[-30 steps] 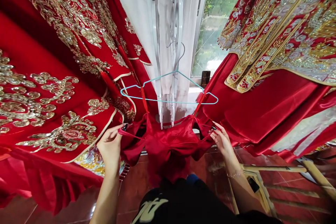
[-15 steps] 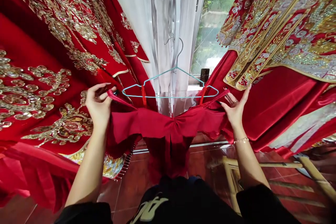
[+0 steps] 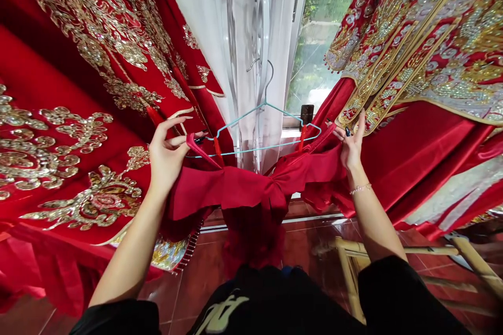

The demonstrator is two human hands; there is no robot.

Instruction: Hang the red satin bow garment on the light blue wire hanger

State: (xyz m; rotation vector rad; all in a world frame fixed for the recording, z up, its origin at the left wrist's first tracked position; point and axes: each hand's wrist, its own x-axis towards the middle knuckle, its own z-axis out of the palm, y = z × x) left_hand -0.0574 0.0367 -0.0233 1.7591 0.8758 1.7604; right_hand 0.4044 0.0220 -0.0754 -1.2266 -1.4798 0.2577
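A red dress [image 3: 243, 188] with a pleated bow front hangs by thin red loops from a light-blue hanger [image 3: 245, 115]. My left hand [image 3: 167, 152] pinches the dress's strap at the left, close to the hanger's left end, which it partly covers. At the right end, my right hand [image 3: 351, 144] grips the other strap, some of its fingers raised. Both straps are drawn outward and up past the hanger's lower bar. The skirt drops below the bodice toward the floor, partly in shadow.
Red garments with gold beading [image 3: 98, 52] hang at the left; a beaded jacket [image 3: 424, 52] hangs at the right. Behind the hanger stand a clear rack [image 3: 243, 26] and white curtain. A phone [image 3: 307, 114] leans by the window. A bamboo chair [image 3: 396, 250] stands lower right.
My left hand has moved right and inward with its strap, covering the hanger's left end. My right hand has shifted slightly up. The hanger now tilts, and the dress has bunched to the right.
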